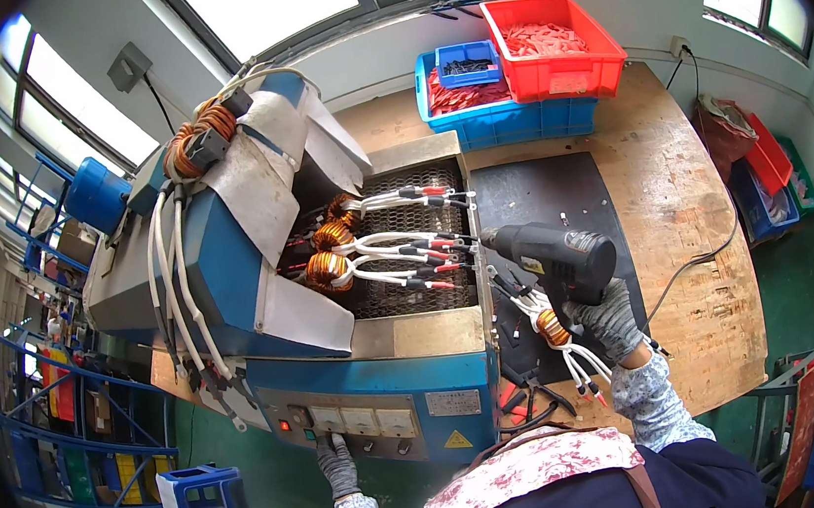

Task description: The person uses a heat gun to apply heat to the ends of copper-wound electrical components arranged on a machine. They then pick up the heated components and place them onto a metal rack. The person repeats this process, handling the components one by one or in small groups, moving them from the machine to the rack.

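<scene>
My right hand [612,320], in a grey glove, is closed round the handle of a black heat gun [558,256]. Its nozzle points left toward the mesh belt [387,301] of a blue machine [371,382]. Several copper-wound ring coils [329,270] with white leads lie in a row on that belt, their dark and red lead ends toward the gun. Below the gun, another coil [552,327] rests on a black mat [539,186]. My left hand [338,465], also gloved, has its fingers together at the machine's front panel, left of the knobs [368,447]; what they touch is hidden.
Pliers [542,403] lie at the table's near edge. A red bin [559,50] of red pieces sits on a blue bin [542,121] at the back. The gun's cord [696,261] crosses the wooden table [697,323]. Coils and cables [202,142] lie atop the machine.
</scene>
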A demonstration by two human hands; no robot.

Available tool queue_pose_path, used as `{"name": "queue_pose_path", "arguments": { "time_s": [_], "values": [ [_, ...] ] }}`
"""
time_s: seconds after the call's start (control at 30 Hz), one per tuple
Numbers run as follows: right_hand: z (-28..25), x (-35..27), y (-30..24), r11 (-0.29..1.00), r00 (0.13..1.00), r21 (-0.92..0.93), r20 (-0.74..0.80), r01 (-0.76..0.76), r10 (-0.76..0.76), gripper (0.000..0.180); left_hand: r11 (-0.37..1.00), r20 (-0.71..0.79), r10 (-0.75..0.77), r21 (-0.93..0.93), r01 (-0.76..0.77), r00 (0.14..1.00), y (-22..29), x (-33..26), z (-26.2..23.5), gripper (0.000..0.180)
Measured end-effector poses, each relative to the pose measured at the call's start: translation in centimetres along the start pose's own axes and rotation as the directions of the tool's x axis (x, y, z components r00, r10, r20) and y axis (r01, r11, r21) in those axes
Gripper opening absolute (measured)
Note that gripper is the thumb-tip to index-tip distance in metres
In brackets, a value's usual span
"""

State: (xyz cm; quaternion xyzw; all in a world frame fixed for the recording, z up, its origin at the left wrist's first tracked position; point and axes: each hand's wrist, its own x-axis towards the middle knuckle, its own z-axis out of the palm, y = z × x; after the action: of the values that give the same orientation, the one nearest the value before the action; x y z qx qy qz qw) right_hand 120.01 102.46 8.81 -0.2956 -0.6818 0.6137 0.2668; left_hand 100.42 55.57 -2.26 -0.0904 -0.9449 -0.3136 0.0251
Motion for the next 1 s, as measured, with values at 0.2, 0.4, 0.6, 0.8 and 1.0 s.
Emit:
{"name": "queue_pose_path", "arguments": {
  "time_s": [0.2, 0.4, 0.6, 0.8, 1.0],
  "values": [
    [-1.1, 0.6, 0.2, 0.997, 0.997, -0.023, 0.023, -0.068, 0.069, 0.03, 0.998, 0.058, -0.069, 0.013, 0.068, 0.996, 0.4, -0.1, -0.3, 0.044],
    [-0.7, 1.2, -0.4, 0.994, 0.997, 0.073, 0.028, -0.079, 0.077, 0.03, 0.998, 0.035, -0.066, 0.003, 0.066, 0.997, 0.5, -0.2, -0.2, 0.044],
    [0.6, 3.7, 0.1, 0.993, 0.997, 0.11, -0.043, -0.052, 0.057, 0.027, 0.996, 0.073, -0.055, 0.07, 0.05, 0.996, 0.1, 0.0, -0.3, 0.043],
    [0.6, 5.3, 0.7, 0.982, 0.996, 0.168, -0.029, -0.082, 0.088, 0.027, 0.997, 0.081, -0.079, -0.004, 0.079, 0.994, -0.2, 0.0, -0.1, 0.042],
    [0.6, 6.0, 0.5, 0.988, 0.998, 0.138, -0.006, -0.069, 0.07, 0.028, 0.999, -0.008, -0.044, 0.01, 0.044, 0.999, -0.1, -0.3, 0.2, 0.04]
  ]
}}
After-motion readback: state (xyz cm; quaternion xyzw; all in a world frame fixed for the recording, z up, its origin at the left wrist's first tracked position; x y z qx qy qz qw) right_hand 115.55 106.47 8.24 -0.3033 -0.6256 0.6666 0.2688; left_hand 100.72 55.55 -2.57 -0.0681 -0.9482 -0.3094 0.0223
